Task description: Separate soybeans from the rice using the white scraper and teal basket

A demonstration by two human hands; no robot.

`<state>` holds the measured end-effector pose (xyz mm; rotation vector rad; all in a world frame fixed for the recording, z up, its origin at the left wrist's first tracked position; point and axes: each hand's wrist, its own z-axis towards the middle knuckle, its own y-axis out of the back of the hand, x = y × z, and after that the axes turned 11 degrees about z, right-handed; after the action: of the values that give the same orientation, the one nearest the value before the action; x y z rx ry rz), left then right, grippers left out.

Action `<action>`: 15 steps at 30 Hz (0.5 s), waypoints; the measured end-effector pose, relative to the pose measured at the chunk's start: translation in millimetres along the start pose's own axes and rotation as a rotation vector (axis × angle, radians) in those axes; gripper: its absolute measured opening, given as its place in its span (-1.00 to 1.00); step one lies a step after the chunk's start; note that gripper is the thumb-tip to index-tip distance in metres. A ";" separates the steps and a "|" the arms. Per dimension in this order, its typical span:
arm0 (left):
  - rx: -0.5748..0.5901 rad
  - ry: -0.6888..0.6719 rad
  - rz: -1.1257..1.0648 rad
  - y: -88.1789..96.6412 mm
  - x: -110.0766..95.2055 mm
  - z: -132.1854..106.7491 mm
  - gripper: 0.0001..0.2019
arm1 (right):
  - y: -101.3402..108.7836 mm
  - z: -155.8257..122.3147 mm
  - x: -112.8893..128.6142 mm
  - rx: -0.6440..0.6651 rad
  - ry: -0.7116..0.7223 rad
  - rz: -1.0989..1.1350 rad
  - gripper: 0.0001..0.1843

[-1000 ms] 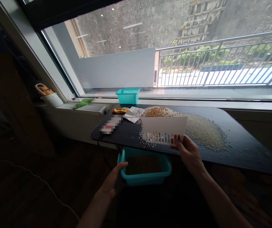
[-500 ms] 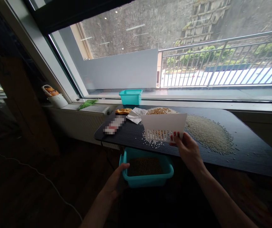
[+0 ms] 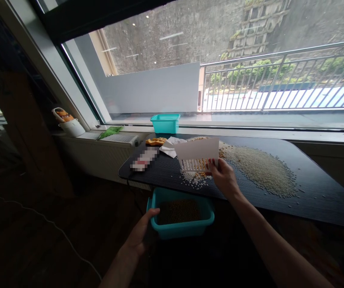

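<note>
My left hand point(image 3: 143, 230) grips the left rim of a turquoise plastic basin point(image 3: 178, 231), thumb over the edge, just below the table's front edge. Brownish grains point(image 3: 179, 211) lie in the basin. My right hand point(image 3: 223, 174) pinches the lower right corner of a white slotted card point(image 3: 197, 151), held tilted above the table. Through and below its slots I see yellow kernels and white rice point(image 3: 192, 180). The card hides much of the pile behind it. To the right spreads a large heap of pale rice point(image 3: 265, 170).
The dark table point(image 3: 319, 188) stands against the window. A second turquoise basin point(image 3: 165, 124) is at the back. Crumpled white paper point(image 3: 170, 147), a yellow-orange item point(image 3: 156, 141) and a blurred-out flat object point(image 3: 144, 159) lie on the left. A white radiator point(image 3: 100, 156) runs beside the table.
My right hand has moved left and slightly up with the slotted card, uncovering some kernels on its right. The basin in my left hand has shifted a little left.
</note>
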<state>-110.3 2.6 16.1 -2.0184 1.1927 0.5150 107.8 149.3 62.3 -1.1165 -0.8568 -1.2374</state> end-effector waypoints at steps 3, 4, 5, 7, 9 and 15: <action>0.049 0.006 -0.047 1.6 -1.1 -0.5 -0.57 | -0.6 -1.4 0.5 -0.006 -0.028 0.064 -0.59; 0.047 0.006 -0.053 2.0 -1.7 -0.9 -0.57 | -0.7 -1.7 0.8 -0.012 -0.032 0.068 -0.59; 0.044 0.004 -0.056 2.2 -2.4 -1.3 -0.56 | -0.9 -2.0 1.0 -0.015 -0.035 0.065 -0.59; 0.048 0.006 -0.059 2.7 -3.6 -2.0 -0.56 | -1.5 -3.0 1.2 -0.015 -0.040 0.053 -0.59; 0.052 0.011 -0.055 3.3 -4.1 -2.2 -0.56 | -2.4 -4.9 1.4 -0.008 -0.049 0.048 -0.59; 0.016 -0.007 -0.042 3.8 -4.2 -3.0 -0.53 | -2.3 -14.9 4.8 0.033 -0.086 0.083 -0.57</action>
<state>-115.7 1.6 19.4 -2.0222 1.1445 0.4898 105.2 133.7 63.3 -1.1741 -0.8837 -1.1095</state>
